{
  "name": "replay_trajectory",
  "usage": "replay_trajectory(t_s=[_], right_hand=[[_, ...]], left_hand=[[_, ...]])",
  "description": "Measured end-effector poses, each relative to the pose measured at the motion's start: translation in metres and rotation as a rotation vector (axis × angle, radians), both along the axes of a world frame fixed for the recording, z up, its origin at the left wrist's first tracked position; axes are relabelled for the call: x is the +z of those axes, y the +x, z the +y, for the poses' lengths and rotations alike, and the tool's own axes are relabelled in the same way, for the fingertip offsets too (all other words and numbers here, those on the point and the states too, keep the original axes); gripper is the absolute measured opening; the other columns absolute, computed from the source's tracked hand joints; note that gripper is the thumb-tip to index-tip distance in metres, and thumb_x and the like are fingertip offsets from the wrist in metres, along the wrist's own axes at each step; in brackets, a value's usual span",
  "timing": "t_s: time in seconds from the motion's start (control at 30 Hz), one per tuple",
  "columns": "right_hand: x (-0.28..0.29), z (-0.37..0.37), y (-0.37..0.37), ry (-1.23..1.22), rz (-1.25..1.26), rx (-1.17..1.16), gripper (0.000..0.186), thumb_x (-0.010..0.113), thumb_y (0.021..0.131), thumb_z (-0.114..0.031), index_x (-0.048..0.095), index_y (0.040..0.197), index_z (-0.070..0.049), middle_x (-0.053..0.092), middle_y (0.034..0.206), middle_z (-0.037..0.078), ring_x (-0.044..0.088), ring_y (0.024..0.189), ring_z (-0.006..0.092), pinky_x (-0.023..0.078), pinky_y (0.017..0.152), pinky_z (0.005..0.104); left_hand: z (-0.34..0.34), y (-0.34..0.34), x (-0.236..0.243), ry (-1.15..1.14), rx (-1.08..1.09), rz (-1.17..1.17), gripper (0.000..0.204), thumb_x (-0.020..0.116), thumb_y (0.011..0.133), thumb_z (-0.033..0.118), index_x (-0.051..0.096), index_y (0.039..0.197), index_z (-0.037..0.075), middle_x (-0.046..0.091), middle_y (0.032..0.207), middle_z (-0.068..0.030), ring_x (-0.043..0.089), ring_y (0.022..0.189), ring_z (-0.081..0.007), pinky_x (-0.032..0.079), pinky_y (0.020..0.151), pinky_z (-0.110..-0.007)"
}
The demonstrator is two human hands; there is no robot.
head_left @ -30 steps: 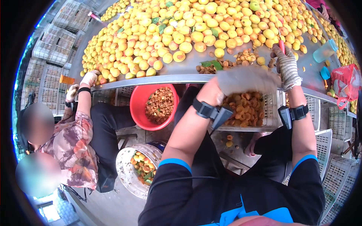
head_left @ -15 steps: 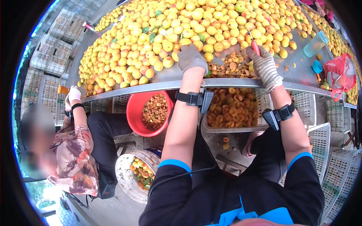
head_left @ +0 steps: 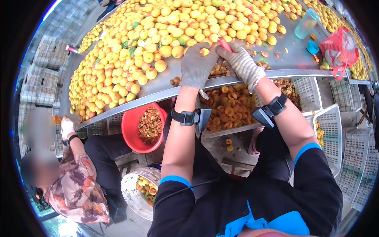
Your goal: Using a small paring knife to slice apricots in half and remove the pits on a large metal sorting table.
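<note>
My gloved left hand (head_left: 196,67) is closed around a yellow apricot (head_left: 204,51), which shows between the thumb and fingers. Close beside it, my right hand (head_left: 241,64), in a striped glove, grips a small knife by its red handle (head_left: 225,45); the thin blade points up and away. Both hands are over the near edge of the metal table (head_left: 166,81). Beyond them spreads a large heap of apricots (head_left: 169,27). Brown pits (head_left: 219,71) lie on the table, partly hidden by my hands. Below the edge, a crate holds halved apricots (head_left: 227,106).
A red tub of pits (head_left: 125,128) and a white bucket with fruit and leaves (head_left: 130,189) stand on the left. A co-worker (head_left: 79,170) sits there. On the table's right are a clear cup (head_left: 306,24), a blue cup (head_left: 312,47) and a red bag (head_left: 341,49).
My left hand has come back from the heap with an apricot. My right hand has moved left with the knife, so the hands are now together. The whole view has shifted slightly.
</note>
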State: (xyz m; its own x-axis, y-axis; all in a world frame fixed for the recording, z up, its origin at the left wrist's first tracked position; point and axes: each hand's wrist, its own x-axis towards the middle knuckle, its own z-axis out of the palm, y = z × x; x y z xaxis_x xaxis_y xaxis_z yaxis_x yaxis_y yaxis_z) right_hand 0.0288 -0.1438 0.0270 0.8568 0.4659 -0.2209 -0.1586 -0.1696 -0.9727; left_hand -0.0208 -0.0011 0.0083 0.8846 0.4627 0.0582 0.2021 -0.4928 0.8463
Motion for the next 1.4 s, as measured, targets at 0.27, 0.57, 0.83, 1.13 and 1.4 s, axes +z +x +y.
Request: replay_trajectory(t_s=[0.27, 0.57, 0.83, 1.13, 1.4], right_hand=[[0.001, -0.006, 0.007, 0.098, 0.16, -0.058, 0.034, 0.074, 0.084, -0.039, 0.063, 0.092, -0.008, 0.052, 0.06, -0.002, 0.042, 0.042, 0.0077, 0.031, 0.038, 0.0242], [-0.005, 0.002, 0.01, 0.131, -0.007, -0.051, 0.037, 0.055, 0.097, -0.036, 0.052, 0.113, -0.003, 0.066, 0.081, 0.005, 0.045, 0.043, 0.0087, 0.036, 0.038, 0.0229], [-0.009, 0.0, -0.009, 0.046, -0.159, 0.086, 0.033, 0.05, 0.1, -0.036, 0.057, 0.096, -0.004, 0.056, 0.07, 0.003, 0.05, 0.049, 0.0123, 0.039, 0.045, 0.0262], [-0.006, 0.008, -0.029, -0.559, -0.827, 0.013, 0.036, 0.047, 0.1, -0.033, 0.055, 0.104, 0.002, 0.063, 0.073, 0.026, 0.064, 0.069, 0.0412, 0.05, 0.06, 0.0499], [-0.031, 0.008, -0.013, -0.746, -1.134, 0.178, 0.03, 0.052, 0.09, -0.018, 0.057, 0.113, 0.002, 0.066, 0.092, 0.028, 0.065, 0.087, 0.0431, 0.052, 0.073, 0.0521]], left_hand=[[-0.014, 0.007, -0.016, -0.782, -0.18, -0.088, 0.057, 0.068, 0.076, 0.023, 0.052, 0.126, 0.0, 0.064, 0.094, -0.0109, 0.061, 0.081, -0.02, 0.048, 0.068, -0.029], [-0.014, 0.014, -0.021, -1.514, 0.044, -0.303, 0.031, 0.054, 0.093, 0.028, 0.053, 0.11, 0.003, 0.062, 0.097, -0.0121, 0.06, 0.074, -0.0195, 0.048, 0.056, -0.024], [-0.005, 0.014, -0.028, -1.526, 0.032, -0.34, 0.031, 0.049, 0.092, 0.036, 0.053, 0.098, 0.005, 0.059, 0.086, -0.0098, 0.057, 0.066, -0.0188, 0.045, 0.052, -0.026], [-0.013, 0.031, -0.042, -1.332, 0.276, -0.333, 0.046, 0.049, 0.092, 0.053, 0.057, 0.094, 0.008, 0.06, 0.078, -0.0061, 0.055, 0.06, -0.0158, 0.045, 0.052, -0.028], [-0.017, 0.042, -0.059, -0.089, 0.265, 0.108, 0.041, 0.037, 0.1, 0.027, 0.049, 0.127, -0.001, 0.058, 0.122, -0.0249, 0.059, 0.111, -0.0356, 0.046, 0.093, -0.043]])
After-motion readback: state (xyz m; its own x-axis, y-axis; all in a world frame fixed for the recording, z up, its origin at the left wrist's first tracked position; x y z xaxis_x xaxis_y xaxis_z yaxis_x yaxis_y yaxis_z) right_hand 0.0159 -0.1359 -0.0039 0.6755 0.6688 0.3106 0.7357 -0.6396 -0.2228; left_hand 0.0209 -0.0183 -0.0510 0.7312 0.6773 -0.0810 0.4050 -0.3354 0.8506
